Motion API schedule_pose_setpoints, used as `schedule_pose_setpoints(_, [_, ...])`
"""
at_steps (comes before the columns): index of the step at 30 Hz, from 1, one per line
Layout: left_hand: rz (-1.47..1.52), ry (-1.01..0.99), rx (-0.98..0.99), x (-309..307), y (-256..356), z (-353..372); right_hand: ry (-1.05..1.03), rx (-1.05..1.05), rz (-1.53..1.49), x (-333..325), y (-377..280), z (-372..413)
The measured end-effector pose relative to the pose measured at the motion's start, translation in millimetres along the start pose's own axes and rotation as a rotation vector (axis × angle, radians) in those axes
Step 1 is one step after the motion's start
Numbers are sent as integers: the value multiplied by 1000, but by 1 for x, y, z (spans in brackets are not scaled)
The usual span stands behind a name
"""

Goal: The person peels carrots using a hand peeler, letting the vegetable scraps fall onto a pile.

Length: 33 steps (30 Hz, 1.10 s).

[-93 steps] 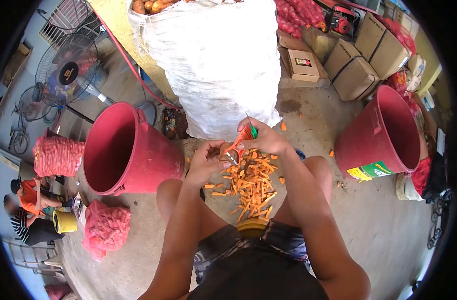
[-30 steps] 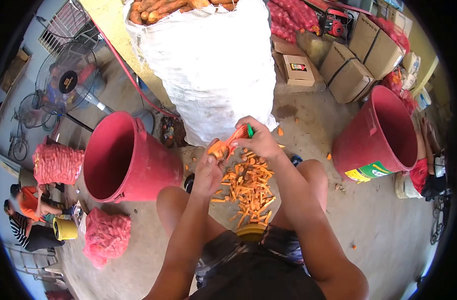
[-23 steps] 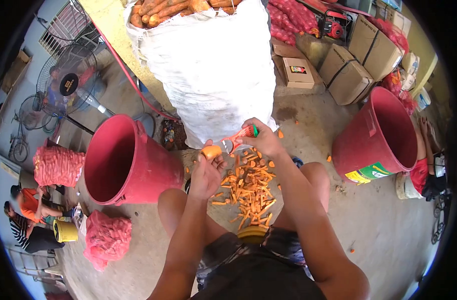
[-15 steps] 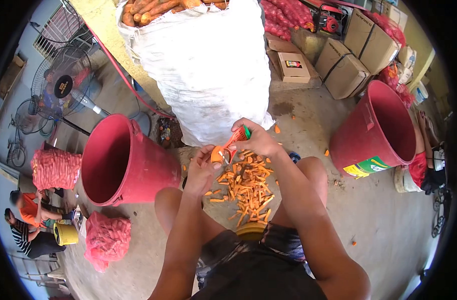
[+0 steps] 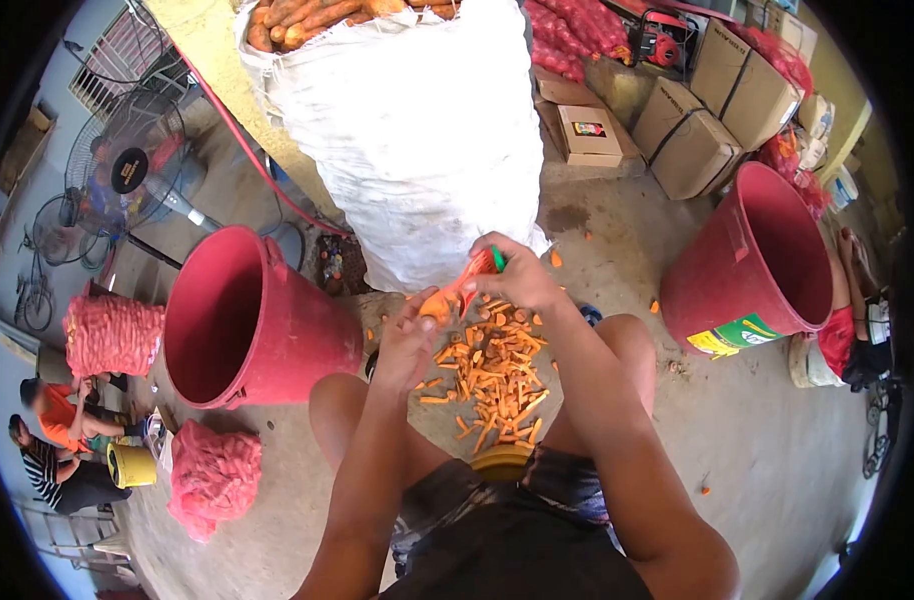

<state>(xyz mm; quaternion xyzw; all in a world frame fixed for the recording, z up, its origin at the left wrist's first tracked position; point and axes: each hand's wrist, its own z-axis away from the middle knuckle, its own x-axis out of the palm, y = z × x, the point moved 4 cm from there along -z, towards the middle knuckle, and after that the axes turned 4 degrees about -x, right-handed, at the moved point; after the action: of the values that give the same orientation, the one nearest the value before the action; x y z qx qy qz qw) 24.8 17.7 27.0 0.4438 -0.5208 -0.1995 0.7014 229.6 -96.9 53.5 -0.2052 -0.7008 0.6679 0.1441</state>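
Observation:
My left hand (image 5: 405,345) is closed around an orange carrot (image 5: 436,307), its cut face towards me. Fingers of my right hand (image 5: 527,280) wrap a peeler (image 5: 480,267) with a red-orange and green handle. The peeler's working end is against or just beside the carrot; motion blur hides the exact contact. Below both hands, a heap of carrot pieces and peelings (image 5: 497,375) lies on the floor between my legs. Behind the hands stands a tall white woven sack (image 5: 437,150), with whole carrots (image 5: 327,15) showing at its top.
Large red bins stand on the left (image 5: 317,330) and right (image 5: 702,270). Red mesh bags (image 5: 215,475) and a standing fan (image 5: 127,170) are at left. Two people (image 5: 62,430) sit by a yellow bucket (image 5: 132,466). Cardboard boxes (image 5: 687,140) are at the back right.
The carrot has turned slightly in my left hand. My right hand and the peeler have shifted a little to the right.

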Motion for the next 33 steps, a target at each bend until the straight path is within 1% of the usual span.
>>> schedule_pose_setpoints(1, [-2, -5, -2, 1, 4, 2, 102, 11, 108, -14, 12, -5])
schedule_pose_setpoints(2, [9, -52, 26, 2, 11, 5, 205, 22, 214, -28, 24, -8])
schedule_pose_setpoints(3, [18, -99, 54, 2, 17, 6, 206, 68, 170, -30, 19, -9])
schedule_pose_setpoints(4, [14, -99, 53, 0, 18, 7, 207, 67, 165, -26, 14, -6])
schedule_pose_setpoints(6, [22, 24, 35, -4, 15, 1, 160, -67, 162, -12, -6, 0])
schedule_pose_setpoints(7, [24, 21, 42, -2, 12, -3, 95, -55, 41, -1, -1, -1])
schedule_pose_setpoints(8, [44, 36, 36, 0, 6, -4, 93, -53, 43, 1, -1, -3])
schedule_pose_setpoints(10, [68, 58, 17, -3, -5, 2, 94, -126, 54, 4, 2, 0])
schedule_pose_setpoints(11, [105, 36, 18, -5, -6, 4, 171, -101, 93, -6, 4, -1])
schedule_pose_setpoints(12, [142, 10, 26, -5, -4, 3, 176, -105, 93, -16, 10, -4])
schedule_pose_setpoints(14, [119, 10, 11, -7, 3, 2, 262, 3, 64, -30, 29, -11])
schedule_pose_setpoints(16, [109, 21, 10, -3, 7, 2, 203, -9, 77, -12, 5, -7])
schedule_pose_setpoints(18, [58, 175, -51, 3, 1, 0, 123, -178, -14, 14, -13, 3])
schedule_pose_setpoints(20, [78, 161, -88, 13, -6, -1, 124, -149, -46, 14, -9, 4])
schedule_pose_setpoints(22, [87, 140, -130, 9, -13, 3, 187, -105, -8, -1, 13, -4])
schedule_pose_setpoints(23, [152, 101, -91, 2, -14, 4, 295, -93, 233, -13, 21, -6])
schedule_pose_setpoints(24, [215, 58, -50, -2, -10, 1, 300, -101, 234, -20, 19, -8])
schedule_pose_setpoints(26, [169, 58, -49, -12, -9, 1, 262, 46, 64, -21, 25, -10])
schedule_pose_setpoints(27, [128, 58, -46, -13, -8, 0, 195, 23, 20, -15, 16, -10])
schedule_pose_setpoints(28, [131, 58, -39, -8, -4, -3, 190, 19, 24, -12, 8, -10])
schedule_pose_setpoints(30, [-126, 64, -37, -1, -4, -3, 53, -90, -94, 2, -4, -4])
schedule_pose_setpoints(31, [-125, 66, -45, -3, -8, -3, 21, -84, -84, 6, -7, -2])
schedule_pose_setpoints(32, [-158, 31, -40, -1, -10, -3, 26, -77, -88, 2, 3, -4])
schedule_pose_setpoints(33, [-192, -8, -30, 0, -12, -4, 36, -20, -68, -5, 22, -10])
